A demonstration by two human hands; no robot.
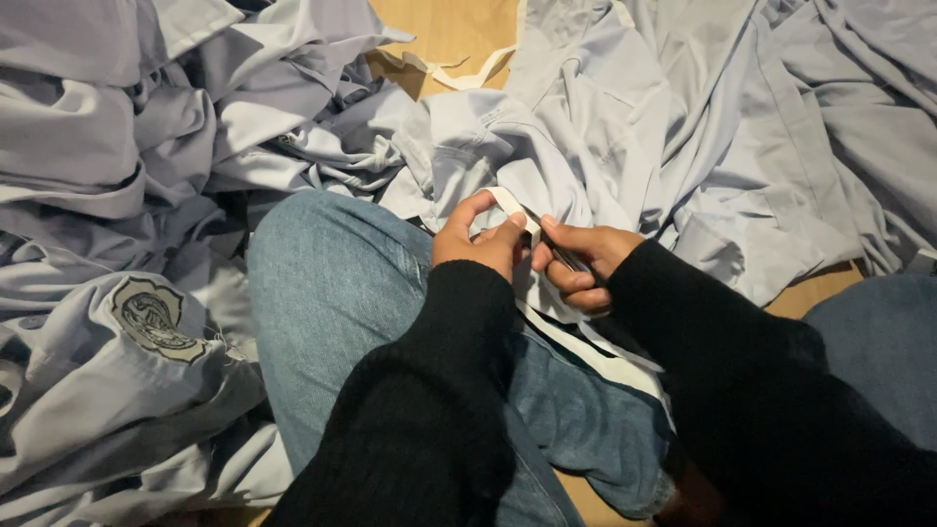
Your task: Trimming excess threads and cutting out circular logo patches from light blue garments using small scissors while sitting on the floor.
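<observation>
My left hand (478, 242) pinches a narrow white fabric strip (512, 207) between thumb and forefinger, just above my knee. My right hand (584, 262) sits beside it, fingertips touching the same strip, and grips a small dark tool (566, 258) whose kind I cannot tell. The strip runs down under my hands as a white band (595, 353) across my lap. It joins a pale blue garment (547, 146) bunched in front of me. Both arms wear black sleeves.
I sit on a wooden floor (449, 29) in blue jeans (332, 283). Pale blue garments are heaped at left (98, 146) and spread at right (781, 127). One at lower left bears a round embroidered badge (151, 314). Another white strip (459, 76) lies on the floor.
</observation>
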